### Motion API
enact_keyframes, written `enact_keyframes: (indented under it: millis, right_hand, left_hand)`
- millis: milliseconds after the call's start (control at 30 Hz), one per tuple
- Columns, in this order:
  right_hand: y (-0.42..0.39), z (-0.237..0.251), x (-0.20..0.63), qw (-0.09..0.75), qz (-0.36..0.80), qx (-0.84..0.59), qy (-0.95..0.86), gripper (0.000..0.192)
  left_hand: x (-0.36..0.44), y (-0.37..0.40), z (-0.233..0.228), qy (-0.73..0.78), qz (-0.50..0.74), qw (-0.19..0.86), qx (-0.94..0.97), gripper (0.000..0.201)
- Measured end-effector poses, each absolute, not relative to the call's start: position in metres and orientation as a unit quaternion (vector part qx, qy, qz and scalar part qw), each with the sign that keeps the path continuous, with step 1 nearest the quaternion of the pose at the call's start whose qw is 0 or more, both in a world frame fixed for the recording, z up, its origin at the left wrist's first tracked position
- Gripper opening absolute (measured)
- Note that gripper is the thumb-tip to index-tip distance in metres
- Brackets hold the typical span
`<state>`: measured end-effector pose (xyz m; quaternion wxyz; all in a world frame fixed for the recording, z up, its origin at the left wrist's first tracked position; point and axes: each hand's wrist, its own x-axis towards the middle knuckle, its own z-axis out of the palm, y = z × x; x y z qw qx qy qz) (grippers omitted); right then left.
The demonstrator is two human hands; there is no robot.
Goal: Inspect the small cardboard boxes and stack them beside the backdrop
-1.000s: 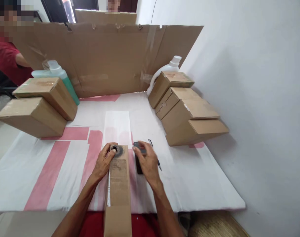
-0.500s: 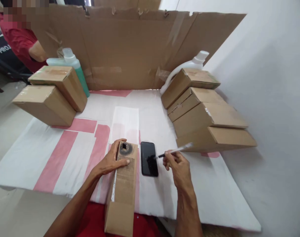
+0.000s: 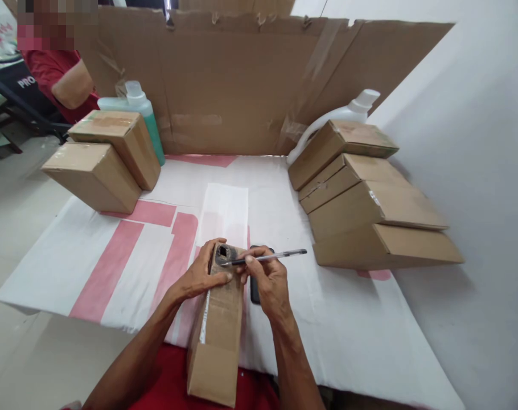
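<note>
Gripped between the thumb and fingers of the right hand is a pen, lying nearly level with its tip at the dark hole in the top face of a long cardboard box. This box runs from the person's lap up onto the near table edge, a strip of clear tape down its left side. The left hand is closed around the box's far end, thumb laid across the top face just below the hole, fingers wrapped over the left edge. A black phone lies flat on the cloth just right of the box, mostly hidden under the right hand.

The table is covered by a white cloth with pink bands; a plain white sheet lies beyond the hands, at centre.

Further back on the right, four brown boxes lean on one another in a row, against a white jug. On the left, two brown boxes lean against a green bottle.

A cardboard screen stands along the far edge. Behind its left end sits another person in a red shirt.
</note>
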<state>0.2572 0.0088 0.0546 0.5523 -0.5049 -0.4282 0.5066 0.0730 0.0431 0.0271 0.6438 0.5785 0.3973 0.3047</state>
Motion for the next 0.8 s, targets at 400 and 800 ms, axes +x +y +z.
enact_keyframes:
  millis: [400, 800]
  right_hand:
    - [0.004, 0.028, 0.352, 0.350, 0.225, -0.756, -0.506, 0.032]
    - [-0.032, -0.005, 0.356, 0.173, 0.144, -0.821, -0.525, 0.026]
  left_hand:
    - [0.069, 0.046, 0.026, 0.399, 0.296, 0.637, 0.590, 0.083]
    - [0.069, 0.049, 0.026, 0.403, 0.292, 0.627, 0.599, 0.084]
